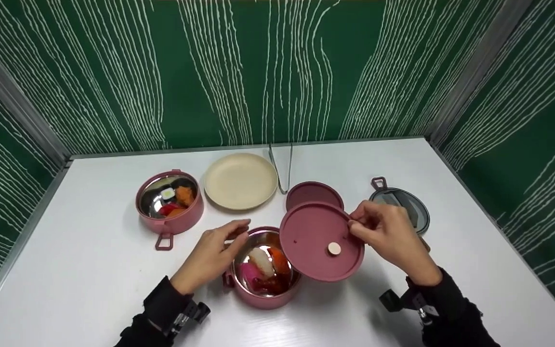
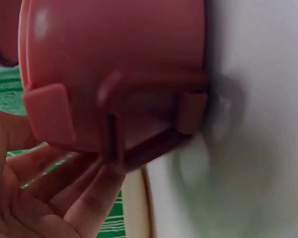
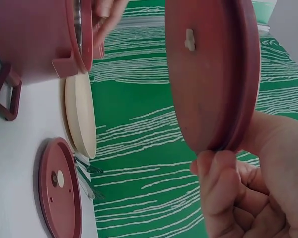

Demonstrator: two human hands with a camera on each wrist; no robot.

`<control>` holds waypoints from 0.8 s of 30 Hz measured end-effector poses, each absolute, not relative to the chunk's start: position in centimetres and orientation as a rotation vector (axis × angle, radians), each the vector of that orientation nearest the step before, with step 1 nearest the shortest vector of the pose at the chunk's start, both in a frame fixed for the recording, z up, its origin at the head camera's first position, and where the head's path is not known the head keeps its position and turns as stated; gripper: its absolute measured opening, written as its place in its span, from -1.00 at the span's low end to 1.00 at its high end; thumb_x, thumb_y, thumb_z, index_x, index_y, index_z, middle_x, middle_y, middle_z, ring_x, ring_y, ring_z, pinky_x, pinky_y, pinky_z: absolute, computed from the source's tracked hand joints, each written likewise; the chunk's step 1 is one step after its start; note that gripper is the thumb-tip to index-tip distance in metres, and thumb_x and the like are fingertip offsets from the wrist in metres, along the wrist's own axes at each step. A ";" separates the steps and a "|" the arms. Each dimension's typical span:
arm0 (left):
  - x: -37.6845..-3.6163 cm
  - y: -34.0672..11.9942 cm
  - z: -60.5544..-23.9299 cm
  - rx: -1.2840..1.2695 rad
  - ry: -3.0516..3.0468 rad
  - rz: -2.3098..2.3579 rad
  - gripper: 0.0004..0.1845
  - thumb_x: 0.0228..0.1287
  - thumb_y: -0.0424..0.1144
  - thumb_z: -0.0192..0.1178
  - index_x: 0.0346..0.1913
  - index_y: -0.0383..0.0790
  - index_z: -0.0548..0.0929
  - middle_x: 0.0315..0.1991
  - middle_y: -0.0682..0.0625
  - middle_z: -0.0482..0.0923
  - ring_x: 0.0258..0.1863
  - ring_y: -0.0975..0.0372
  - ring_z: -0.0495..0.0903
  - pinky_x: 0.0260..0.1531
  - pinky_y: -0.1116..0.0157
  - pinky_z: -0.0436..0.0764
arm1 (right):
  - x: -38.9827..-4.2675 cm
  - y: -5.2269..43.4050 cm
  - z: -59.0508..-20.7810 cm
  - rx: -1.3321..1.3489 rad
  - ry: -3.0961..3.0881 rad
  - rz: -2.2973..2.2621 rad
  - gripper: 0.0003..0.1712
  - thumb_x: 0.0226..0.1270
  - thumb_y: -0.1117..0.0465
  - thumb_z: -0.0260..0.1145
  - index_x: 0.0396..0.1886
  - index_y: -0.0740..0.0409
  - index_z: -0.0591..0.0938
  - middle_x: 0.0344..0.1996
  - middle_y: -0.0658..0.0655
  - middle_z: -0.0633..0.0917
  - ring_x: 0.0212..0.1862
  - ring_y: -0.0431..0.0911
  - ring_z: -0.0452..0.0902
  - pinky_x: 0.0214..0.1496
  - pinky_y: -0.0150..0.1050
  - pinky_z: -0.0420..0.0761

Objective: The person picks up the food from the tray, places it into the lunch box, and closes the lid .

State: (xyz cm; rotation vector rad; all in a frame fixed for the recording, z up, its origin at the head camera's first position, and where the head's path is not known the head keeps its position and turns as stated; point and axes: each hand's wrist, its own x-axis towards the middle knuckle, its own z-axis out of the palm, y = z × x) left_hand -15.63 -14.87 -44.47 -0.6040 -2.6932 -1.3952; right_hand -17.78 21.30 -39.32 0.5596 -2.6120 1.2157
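Note:
My right hand (image 1: pixel 386 231) pinches the edge of a round dark-pink lid (image 1: pixel 316 236) with a small cream knob; the lid is raised and tilted, overlapping the right side of a dark-pink pot (image 1: pixel 268 301) in the head view. Inside that pot's steel bowl lie white, orange, magenta and dark-red food pieces (image 1: pixel 261 262). My left hand (image 1: pixel 215 253) is at the pot's left rim, fingers extended and thumb apart from them. In the left wrist view its fingers (image 2: pixel 84 193) reach alongside the pot wall, near a folded-down side handle (image 2: pixel 154 82).
A second pink pot (image 1: pixel 181 221) holding colourful pieces stands at the back left, beside a cream plate (image 1: pixel 241 180). Tongs (image 1: pixel 282 168) lie behind. Another pink lid (image 1: pixel 313 190) lies flat on the table behind the raised one. A grey lidded container (image 1: pixel 410 207) is at the right.

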 end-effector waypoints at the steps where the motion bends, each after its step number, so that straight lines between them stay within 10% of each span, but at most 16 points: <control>1: -15.2 -14.7 -44.1 -0.597 -2.682 -1.383 -0.53 0.58 -0.11 0.15 0.38 -0.30 0.54 0.26 -0.19 0.63 0.25 0.04 0.63 0.26 0.05 0.59 | -17.8 21.1 -39.3 0.548 -2.605 1.207 -0.69 0.18 0.44 0.41 -0.49 -0.12 0.71 -0.59 -0.22 0.71 -0.51 -0.21 0.60 -0.52 -0.42 0.56; 11: -10.1 -10.8 -39.8 -0.656 -2.565 -1.150 0.15 0.05 0.39 0.45 0.60 -0.15 0.27 0.51 -0.01 0.39 0.45 0.24 0.41 0.36 0.09 0.50 | -17.3 18.8 -39.8 0.466 -2.548 1.162 -0.76 0.11 0.38 0.45 -0.49 -0.09 0.72 -0.63 -0.24 0.65 -0.54 -0.23 0.52 -0.55 -0.45 0.43; 24: -9.6 -11.9 -41.0 -0.639 -2.499 -1.141 0.22 -0.07 0.28 0.57 0.55 -0.34 0.30 0.50 -0.17 0.37 0.45 0.08 0.42 0.35 0.10 0.49 | -16.1 15.6 -40.4 0.511 -2.555 1.253 -0.80 0.17 0.39 0.43 -0.47 -0.02 0.70 -0.59 -0.23 0.67 -0.54 -0.26 0.55 -0.54 -0.40 0.53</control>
